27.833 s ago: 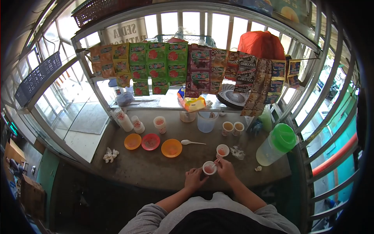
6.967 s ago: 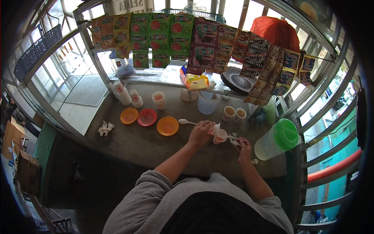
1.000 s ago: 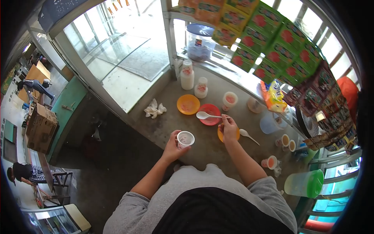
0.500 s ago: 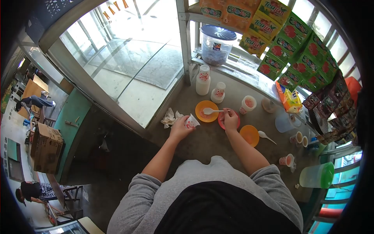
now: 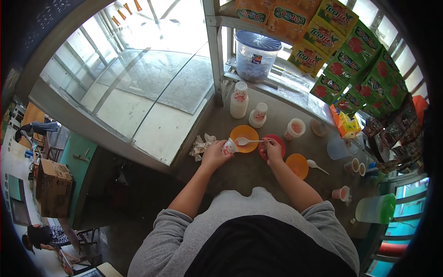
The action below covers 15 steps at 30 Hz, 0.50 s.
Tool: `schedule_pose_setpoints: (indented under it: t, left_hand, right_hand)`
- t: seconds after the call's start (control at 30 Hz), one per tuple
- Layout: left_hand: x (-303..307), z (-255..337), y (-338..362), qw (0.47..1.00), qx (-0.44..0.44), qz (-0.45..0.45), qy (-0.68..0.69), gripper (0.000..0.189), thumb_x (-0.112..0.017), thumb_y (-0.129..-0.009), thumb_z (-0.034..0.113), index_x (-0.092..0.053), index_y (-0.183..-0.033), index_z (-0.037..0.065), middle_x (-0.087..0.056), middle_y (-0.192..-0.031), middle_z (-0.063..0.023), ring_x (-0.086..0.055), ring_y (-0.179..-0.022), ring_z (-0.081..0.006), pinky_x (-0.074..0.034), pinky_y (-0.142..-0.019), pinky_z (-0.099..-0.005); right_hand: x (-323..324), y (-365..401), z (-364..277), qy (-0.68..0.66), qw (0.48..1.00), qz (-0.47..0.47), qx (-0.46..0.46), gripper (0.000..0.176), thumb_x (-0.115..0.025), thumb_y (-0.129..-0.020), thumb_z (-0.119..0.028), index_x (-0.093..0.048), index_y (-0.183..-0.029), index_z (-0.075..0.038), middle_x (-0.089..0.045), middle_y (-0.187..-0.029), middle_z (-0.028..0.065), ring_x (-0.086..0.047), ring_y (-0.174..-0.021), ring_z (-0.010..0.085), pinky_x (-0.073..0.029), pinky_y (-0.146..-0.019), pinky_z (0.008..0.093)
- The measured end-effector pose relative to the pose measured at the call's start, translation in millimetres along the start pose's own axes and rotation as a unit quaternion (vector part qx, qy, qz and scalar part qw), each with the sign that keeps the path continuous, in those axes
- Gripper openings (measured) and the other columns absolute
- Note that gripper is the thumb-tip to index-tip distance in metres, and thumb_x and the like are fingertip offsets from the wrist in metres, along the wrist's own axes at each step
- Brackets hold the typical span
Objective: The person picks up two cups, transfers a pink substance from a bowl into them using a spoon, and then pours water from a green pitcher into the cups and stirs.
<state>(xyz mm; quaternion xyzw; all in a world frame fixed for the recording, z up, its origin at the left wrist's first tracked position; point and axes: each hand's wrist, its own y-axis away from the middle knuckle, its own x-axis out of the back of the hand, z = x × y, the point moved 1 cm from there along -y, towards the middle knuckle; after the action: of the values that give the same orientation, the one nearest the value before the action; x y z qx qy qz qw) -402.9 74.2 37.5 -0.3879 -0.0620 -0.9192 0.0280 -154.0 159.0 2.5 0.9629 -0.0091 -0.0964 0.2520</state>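
Beside the orange plate [image 5: 249,130], our left hand [image 5: 215,156] grips a tilted cup [image 5: 229,147] we judge light and easily dented, best held softly around its wall, while our right hand [image 5: 273,151] pinches the white spoon [image 5: 242,141].

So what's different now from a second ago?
The left hand has moved away from the body and tipped its cup, upright before, toward the left orange plate. The right hand has brought its spoon from over the red plate to over that orange one. The camera has shifted too. Both grips, the plates and the green-lidded jug stayed put.
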Motion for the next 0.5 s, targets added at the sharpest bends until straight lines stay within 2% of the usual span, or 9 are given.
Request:
schedule_pose_setpoints:
  t: [0.17, 0.23, 0.27, 0.3, 0.33, 0.4, 0.47, 0.5]
  left_hand:
    - [-1.9, -13.5, -1.3, 0.999, 0.002, -0.011, 0.030, 0.071, -0.087, -0.072, 0.031, -0.061, -0.132, 0.003, -0.064, -0.122, -0.0169, -0.064, -0.111, -0.0322, -0.052, -0.095, -0.0401]
    - [0.4, -18.2, 0.7, 0.998, 0.003, -0.013, 0.056, 0.072, -0.087, -0.071, 0.029, -0.060, -0.132, 0.002, -0.065, -0.122, -0.0172, -0.066, -0.111, -0.0310, -0.052, -0.095, -0.0395]
    - [1.2, -20.8, 2.9, 0.992, 0.002, -0.017, 0.122, 0.073, -0.088, -0.071, 0.027, -0.059, -0.133, 0.001, -0.066, -0.121, -0.0170, -0.066, -0.109, -0.0298, -0.052, -0.095, -0.0389]
    - [2.2, -22.1, 5.3, 0.982, 0.001, -0.021, 0.188, 0.074, -0.088, -0.071, 0.024, -0.058, -0.134, 0.000, -0.067, -0.120, -0.0167, -0.067, -0.108, -0.0287, -0.052, -0.095, -0.0384]
    - [0.4, -26.2, 6.4, 0.982, 0.003, -0.020, 0.188, 0.074, -0.088, -0.071, 0.024, -0.058, -0.134, 0.000, -0.067, -0.120, -0.0167, -0.067, -0.108, -0.0287, -0.052, -0.095, -0.0384]
    - [-5.0, -34.9, 6.1, 0.967, -0.010, -0.005, 0.255, 0.072, -0.087, -0.072, 0.022, -0.058, -0.134, 0.000, -0.066, -0.120, -0.0156, -0.066, -0.110, -0.0269, -0.052, -0.097, -0.0379]
    - [-15.0, -53.5, 2.4, 0.971, -0.013, -0.005, 0.239, 0.073, -0.087, -0.072, 0.022, -0.057, -0.135, 0.000, -0.065, -0.122, -0.0159, -0.064, -0.113, -0.0276, -0.051, -0.098, -0.0378]
    - [-17.6, -58.6, 1.1, 0.975, -0.017, -0.005, 0.223, 0.074, -0.087, -0.072, 0.022, -0.057, -0.136, 0.000, -0.065, -0.123, -0.0162, -0.063, -0.116, -0.0283, -0.050, -0.100, -0.0377]
  right_hand:
    - [-4.0, -0.3, -0.5, -0.036, 0.998, 0.020, -0.049, 0.017, -0.063, -0.102, -0.026, -0.065, -0.104, -0.009, -0.072, -0.088, 0.0037, -0.058, -0.053, 0.0081, -0.043, -0.043, 0.0219]
    - [-7.5, 3.4, -5.0, -0.020, 0.996, -0.058, 0.059, 0.015, -0.064, -0.101, -0.020, -0.067, -0.105, -0.006, -0.072, -0.088, 0.0036, -0.059, -0.055, 0.0077, -0.046, -0.048, 0.0219]
    - [-9.1, 5.2, -5.7, -0.020, 0.996, -0.061, 0.059, 0.015, -0.064, -0.101, -0.020, -0.067, -0.105, -0.006, -0.072, -0.088, 0.0036, -0.059, -0.055, 0.0077, -0.046, -0.048, 0.0219]
    - [-16.2, 17.2, -15.7, 0.065, 0.978, -0.123, 0.156, 0.014, -0.063, -0.101, -0.016, -0.068, -0.105, -0.003, -0.071, -0.087, 0.0034, -0.059, -0.056, 0.0073, -0.046, -0.050, 0.0218]
    - [-22.8, 29.4, -24.6, 0.148, 0.940, -0.182, 0.248, 0.013, -0.063, -0.100, -0.013, -0.068, -0.105, -0.001, -0.070, -0.087, 0.0033, -0.059, -0.058, 0.0069, -0.047, -0.052, 0.0216]
    - [-31.7, 47.6, -41.1, 0.142, 0.932, -0.187, 0.275, 0.013, -0.063, -0.100, -0.010, -0.069, -0.104, 0.001, -0.070, -0.086, 0.0032, -0.060, -0.059, 0.0064, -0.046, -0.053, 0.0215]
    - [-32.3, 44.6, -46.7, 0.135, 0.924, -0.190, 0.304, 0.013, -0.062, -0.100, -0.007, -0.069, -0.104, 0.003, -0.070, -0.086, 0.0032, -0.060, -0.061, 0.0060, -0.046, -0.053, 0.0215]
    - [-26.7, 33.6, -46.7, 0.148, 0.928, -0.132, 0.314, 0.013, -0.063, -0.100, -0.008, -0.069, -0.103, 0.003, -0.070, -0.084, 0.0035, -0.060, -0.061, 0.0058, -0.046, -0.053, 0.0219]
